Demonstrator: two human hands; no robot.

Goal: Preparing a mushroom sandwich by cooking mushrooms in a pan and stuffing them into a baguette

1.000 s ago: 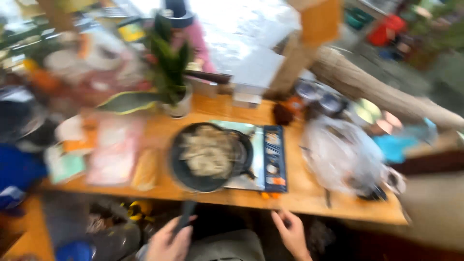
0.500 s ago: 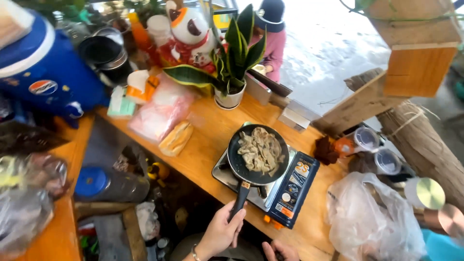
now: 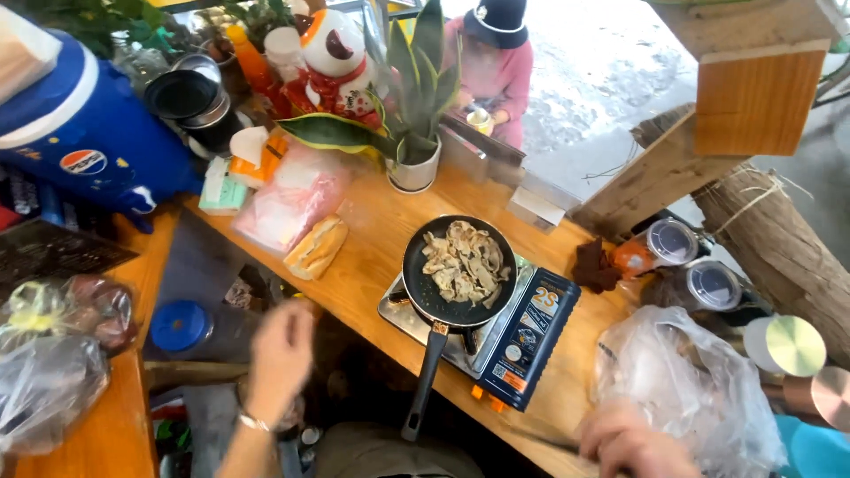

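A black frying pan (image 3: 460, 264) full of pale sliced meat sits on a portable gas stove (image 3: 522, 341) on the wooden counter (image 3: 372, 239). Its long handle (image 3: 423, 381) points toward me, and nothing grips it. My left hand (image 3: 279, 354), blurred, hovers left of the handle, below the counter edge, fingers loose and holding nothing. My right hand (image 3: 630, 440) is at the bottom right on the counter's near edge, touching a crumpled clear plastic bag (image 3: 691, 389). Its fingers are partly cut off by the frame.
A bread roll (image 3: 317, 246), a pink plastic bag (image 3: 292, 199) and a potted plant (image 3: 414, 168) stand left of the pan. A blue cooler (image 3: 80, 133) is at far left, two lidded jars (image 3: 664, 243) at right. Across the counter sits a person in pink (image 3: 500, 53).
My left hand has let go of the pan handle and moved left, away from it. My right hand has come up onto the counter edge by the plastic bag.
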